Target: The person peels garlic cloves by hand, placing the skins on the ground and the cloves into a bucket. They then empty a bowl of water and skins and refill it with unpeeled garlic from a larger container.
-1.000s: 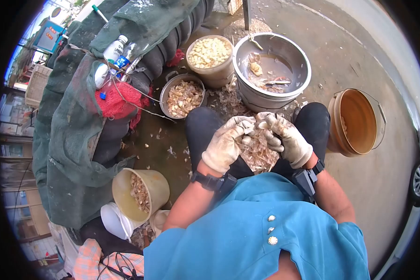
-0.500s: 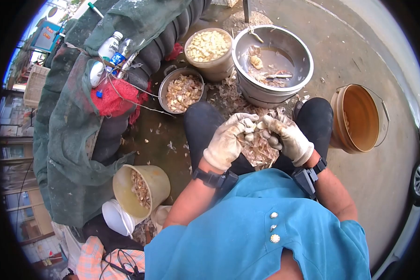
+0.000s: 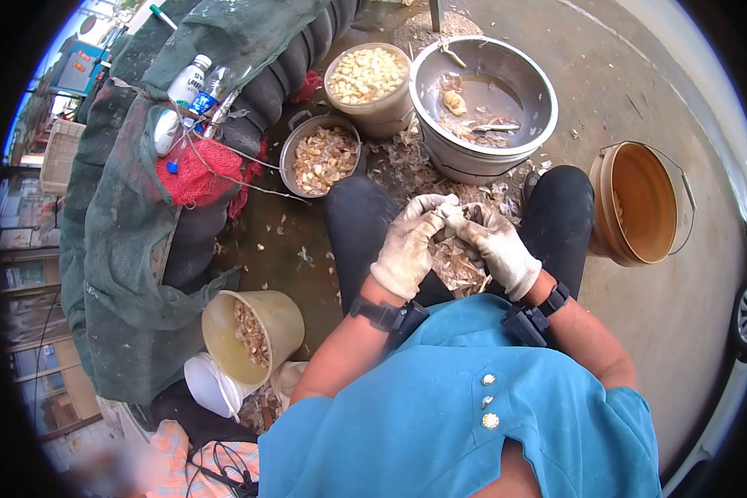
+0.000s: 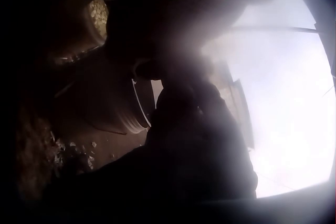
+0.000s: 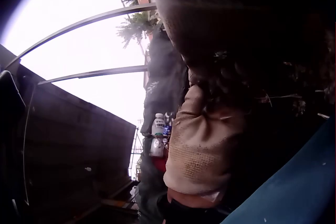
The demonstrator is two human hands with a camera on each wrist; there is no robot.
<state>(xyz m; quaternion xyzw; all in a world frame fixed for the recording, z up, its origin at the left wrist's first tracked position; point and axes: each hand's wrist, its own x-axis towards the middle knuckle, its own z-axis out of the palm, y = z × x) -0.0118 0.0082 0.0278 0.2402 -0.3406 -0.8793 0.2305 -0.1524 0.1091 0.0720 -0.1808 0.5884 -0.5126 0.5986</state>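
Observation:
Both gloved hands meet above the lap in the head view, fingertips together. The left hand (image 3: 410, 246) has its fingers curled, pinching something small and pale between thumb and fingers. Against it, the right hand (image 3: 498, 246) is bent in with its fingertips on the same small piece, which the gloves mostly cover. Below them, between the knees, lie papery skins (image 3: 459, 267). The left wrist view is too dark to show the fingers; in the right wrist view a gloved hand (image 5: 197, 150) appears, its fingertips in shadow.
Ahead are a metal basin (image 3: 536, 137) with liquid and scraps, a bucket of pale cloves (image 3: 367, 76) and a pot of unpeeled pieces (image 3: 324, 161). An orange bucket (image 3: 646, 203) stands right; a tilted cream bucket (image 3: 284, 325) lies left. Green netting (image 3: 112, 274) borders the left.
The right hand has turned and moved inward, closer to the left fingertips. The left hand has shifted slightly. The surroundings have shifted a little in the head view.

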